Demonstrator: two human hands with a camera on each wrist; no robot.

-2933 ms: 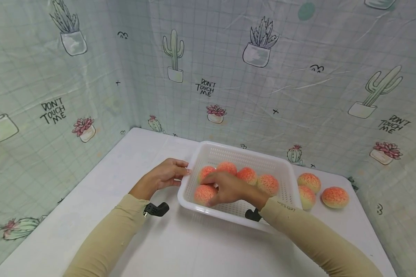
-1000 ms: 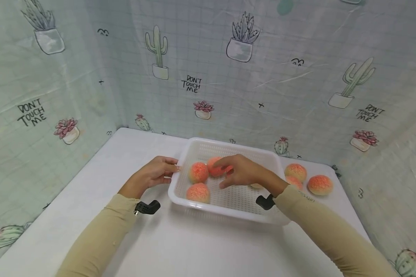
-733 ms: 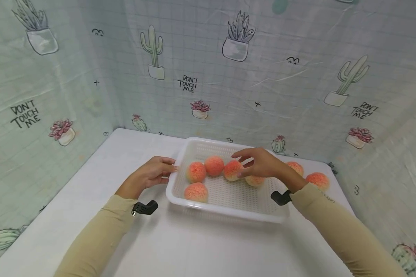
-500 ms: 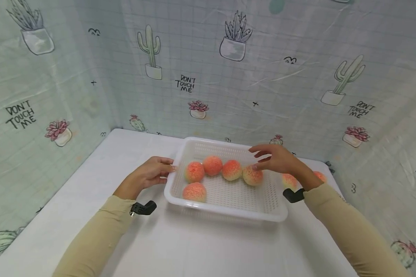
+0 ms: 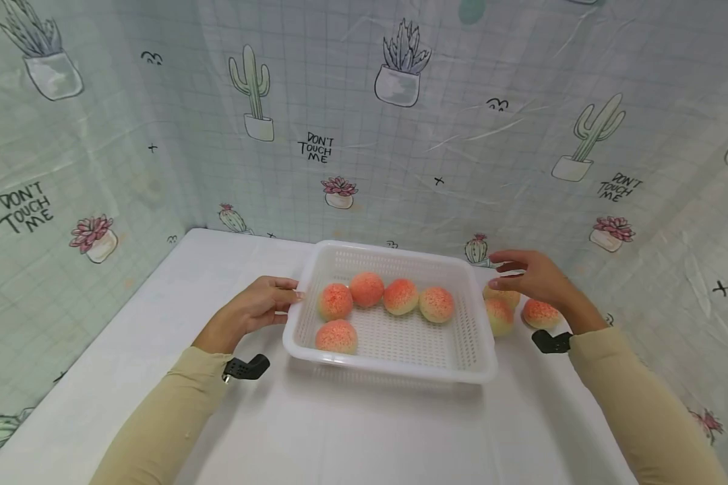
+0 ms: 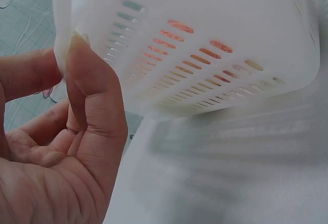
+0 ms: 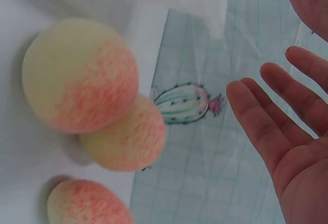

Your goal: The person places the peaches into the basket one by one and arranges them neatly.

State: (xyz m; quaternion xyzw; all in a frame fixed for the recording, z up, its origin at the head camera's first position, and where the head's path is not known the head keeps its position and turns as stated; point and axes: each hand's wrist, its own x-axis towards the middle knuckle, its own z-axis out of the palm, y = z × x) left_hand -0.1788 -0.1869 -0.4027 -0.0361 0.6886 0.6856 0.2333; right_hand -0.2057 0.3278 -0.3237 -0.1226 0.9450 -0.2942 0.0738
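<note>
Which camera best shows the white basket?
Head view: nearly the whole white basket, rim and inside, is visible. The left wrist view shows part of its slotted outside; the right wrist view, only a blurred corner.

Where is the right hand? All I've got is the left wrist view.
Observer: The right hand is by the peach-like balls outside the basket, past its right end.
Operator: Is it holding anything?
Observer: No, its fingers are open with nothing in them.
Operator: I only catch bits of colour through the slots. How many balls are inside?
Observer: Five show inside in the head view.
</note>
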